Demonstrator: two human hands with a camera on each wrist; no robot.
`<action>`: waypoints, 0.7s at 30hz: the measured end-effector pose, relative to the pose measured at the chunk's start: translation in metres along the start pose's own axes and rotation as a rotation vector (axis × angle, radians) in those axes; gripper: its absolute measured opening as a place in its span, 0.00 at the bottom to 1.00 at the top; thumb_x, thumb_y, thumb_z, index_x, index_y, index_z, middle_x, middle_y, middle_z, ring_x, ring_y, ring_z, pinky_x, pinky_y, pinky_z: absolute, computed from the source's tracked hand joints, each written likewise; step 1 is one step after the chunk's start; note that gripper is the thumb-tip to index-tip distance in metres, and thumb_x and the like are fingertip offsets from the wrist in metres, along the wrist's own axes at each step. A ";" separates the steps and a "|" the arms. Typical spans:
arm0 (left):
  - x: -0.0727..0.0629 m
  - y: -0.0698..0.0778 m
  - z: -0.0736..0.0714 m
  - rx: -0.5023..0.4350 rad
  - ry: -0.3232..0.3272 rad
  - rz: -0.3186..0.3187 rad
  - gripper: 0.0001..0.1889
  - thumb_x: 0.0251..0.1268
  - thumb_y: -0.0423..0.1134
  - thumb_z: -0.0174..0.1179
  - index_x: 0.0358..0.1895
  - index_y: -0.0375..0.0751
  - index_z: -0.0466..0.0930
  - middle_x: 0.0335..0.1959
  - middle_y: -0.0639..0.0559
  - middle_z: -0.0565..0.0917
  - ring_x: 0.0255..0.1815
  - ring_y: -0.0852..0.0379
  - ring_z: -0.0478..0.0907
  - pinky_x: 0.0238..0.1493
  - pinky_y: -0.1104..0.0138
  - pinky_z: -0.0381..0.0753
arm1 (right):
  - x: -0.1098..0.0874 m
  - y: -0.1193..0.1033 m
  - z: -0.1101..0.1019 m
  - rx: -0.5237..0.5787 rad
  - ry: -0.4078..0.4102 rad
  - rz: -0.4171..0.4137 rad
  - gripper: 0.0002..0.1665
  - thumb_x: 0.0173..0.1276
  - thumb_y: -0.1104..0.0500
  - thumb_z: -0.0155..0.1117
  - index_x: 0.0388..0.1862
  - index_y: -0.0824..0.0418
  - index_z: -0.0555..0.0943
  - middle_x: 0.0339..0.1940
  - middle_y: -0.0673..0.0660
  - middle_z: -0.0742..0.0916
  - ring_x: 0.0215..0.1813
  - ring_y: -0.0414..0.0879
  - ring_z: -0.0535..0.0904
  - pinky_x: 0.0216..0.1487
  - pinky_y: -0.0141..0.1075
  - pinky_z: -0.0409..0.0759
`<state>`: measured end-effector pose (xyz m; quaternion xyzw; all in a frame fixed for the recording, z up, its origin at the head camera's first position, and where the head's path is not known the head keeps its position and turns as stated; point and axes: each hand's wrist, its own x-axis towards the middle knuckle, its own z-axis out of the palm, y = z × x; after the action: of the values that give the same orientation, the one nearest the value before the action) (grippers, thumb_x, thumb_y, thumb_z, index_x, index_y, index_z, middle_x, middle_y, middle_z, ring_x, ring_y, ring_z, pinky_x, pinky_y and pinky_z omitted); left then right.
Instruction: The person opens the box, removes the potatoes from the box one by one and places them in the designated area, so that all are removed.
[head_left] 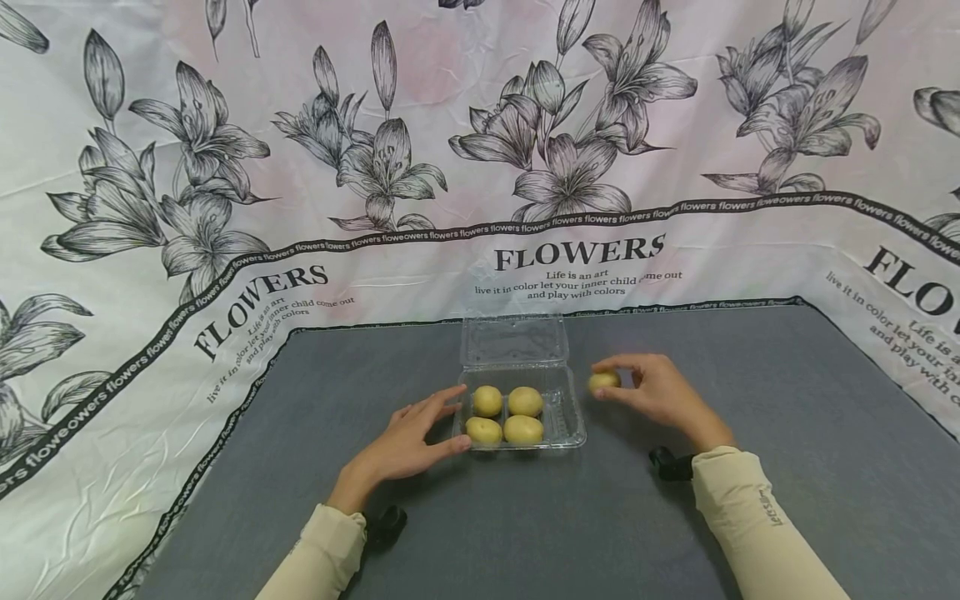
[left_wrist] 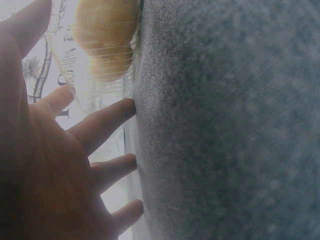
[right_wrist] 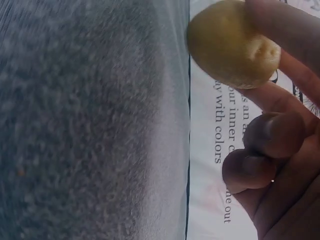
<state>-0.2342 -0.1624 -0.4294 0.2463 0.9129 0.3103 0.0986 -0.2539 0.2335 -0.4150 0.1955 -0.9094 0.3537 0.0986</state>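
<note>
A clear plastic clamshell box (head_left: 564, 417) stands on the grey table with its lid (head_left: 514, 342) folded back. Several small yellow potatoes (head_left: 522, 430) fill the left and middle of the box, in two rows. My left hand (head_left: 408, 440) is at the box's left side, fingers spread and fairly straight, fingertips right at its wall. In the left wrist view, potatoes (left_wrist: 107, 25) show through the ribbed plastic. Just right of the box, my right hand (head_left: 660, 392) pinches another potato (right_wrist: 232, 45) between thumb and fingers; the other fingers curl in toward the palm.
The grey tabletop (head_left: 540, 525) stretches around the box on all sides. Behind it and along both sides rises a white cloth (head_left: 420, 283) printed with flowers and lettering. Each wrist carries a black strapped camera (head_left: 670, 463).
</note>
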 end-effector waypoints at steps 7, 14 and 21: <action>0.000 0.000 0.000 -0.002 0.001 -0.006 0.43 0.69 0.66 0.59 0.82 0.64 0.51 0.78 0.56 0.69 0.81 0.50 0.61 0.76 0.32 0.40 | -0.002 0.003 0.000 -0.026 -0.071 0.048 0.22 0.60 0.54 0.79 0.52 0.60 0.88 0.30 0.53 0.85 0.23 0.40 0.65 0.23 0.33 0.66; 0.001 0.000 0.001 0.005 0.003 -0.009 0.43 0.69 0.66 0.59 0.82 0.64 0.51 0.77 0.55 0.69 0.81 0.49 0.61 0.76 0.31 0.41 | -0.003 0.004 0.002 -0.031 -0.082 0.052 0.20 0.62 0.54 0.79 0.51 0.59 0.89 0.39 0.54 0.89 0.24 0.40 0.65 0.24 0.33 0.65; 0.001 0.000 0.000 0.004 0.000 -0.005 0.43 0.70 0.65 0.59 0.82 0.63 0.51 0.78 0.56 0.69 0.81 0.49 0.61 0.76 0.31 0.41 | -0.003 0.006 0.002 -0.032 -0.082 0.046 0.20 0.62 0.54 0.79 0.51 0.60 0.88 0.43 0.56 0.90 0.25 0.39 0.66 0.26 0.32 0.66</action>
<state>-0.2347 -0.1621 -0.4297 0.2441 0.9142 0.3081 0.0987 -0.2533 0.2370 -0.4206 0.1873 -0.9224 0.3330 0.0561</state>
